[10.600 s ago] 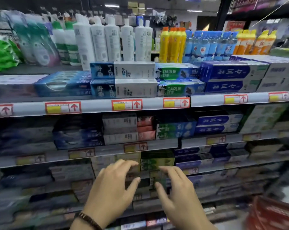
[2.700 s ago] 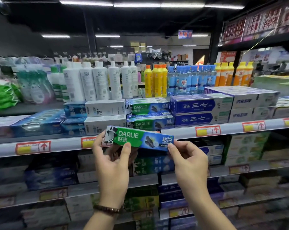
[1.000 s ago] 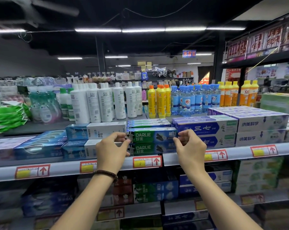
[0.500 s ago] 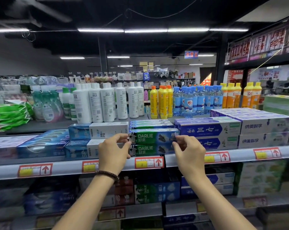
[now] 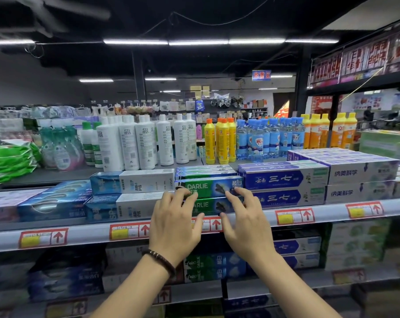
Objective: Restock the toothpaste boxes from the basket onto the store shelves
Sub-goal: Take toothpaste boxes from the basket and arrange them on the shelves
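DARLIE box (image 5: 209,187) green into dark blue, white lettering, right of it Yunnan boxes (image 5: 283,179) blue panel on pale grey, far bottles (image 5: 127,143) white, squeeze bottles (image 5: 222,141) yellow with orange caps, shelf tags (image 5: 294,216) red-edged, yellow patch and red arrow

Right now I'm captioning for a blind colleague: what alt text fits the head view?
A person's left hand and right hand, fingers loosely spread, hover before two stacked green cardboard Darlie toothpaste boxes on a grey metal store shelf. White plastic bottles stand behind.
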A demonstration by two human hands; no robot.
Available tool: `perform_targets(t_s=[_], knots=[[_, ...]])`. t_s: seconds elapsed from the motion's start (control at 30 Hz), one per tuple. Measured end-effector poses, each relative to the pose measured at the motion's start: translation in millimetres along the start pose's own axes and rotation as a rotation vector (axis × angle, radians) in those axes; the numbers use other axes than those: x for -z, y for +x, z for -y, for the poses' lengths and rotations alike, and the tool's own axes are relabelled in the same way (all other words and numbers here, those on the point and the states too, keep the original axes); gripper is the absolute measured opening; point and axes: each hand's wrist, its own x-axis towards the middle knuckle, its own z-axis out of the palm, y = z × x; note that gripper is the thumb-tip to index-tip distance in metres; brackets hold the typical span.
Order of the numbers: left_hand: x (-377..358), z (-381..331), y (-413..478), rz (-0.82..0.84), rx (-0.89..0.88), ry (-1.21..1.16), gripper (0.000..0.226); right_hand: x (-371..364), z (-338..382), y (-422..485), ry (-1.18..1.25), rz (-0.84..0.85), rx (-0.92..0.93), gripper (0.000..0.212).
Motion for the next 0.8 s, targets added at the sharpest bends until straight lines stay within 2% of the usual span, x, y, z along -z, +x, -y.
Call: perform_targets(t_s=[0.2,0.5,0.63,0.7,0.8], knots=[[0,-2,4,0.024,0.015,0.011,0.054,2,6,0,-0.010,0.110,-0.037,0.065],[-1,1,-1,0.019,-0.006,0.054,0.049,-1,9,-4,-0.033,0.105,-0.044,0.061],[2,0,-5,0.018,0.111,0.090,0.047,1,11,-4,-0.040,0.116,-0.043,0.061],[4,-3,-8,0.028,0.200,0.095,0.051,1,10,-4,-0.039,0.126,-0.047,0.061],[2,-5,-10,0.057,0.244,0.087,0.055,1,11,-4,-0.041,0.133,-0.054,0.062]])
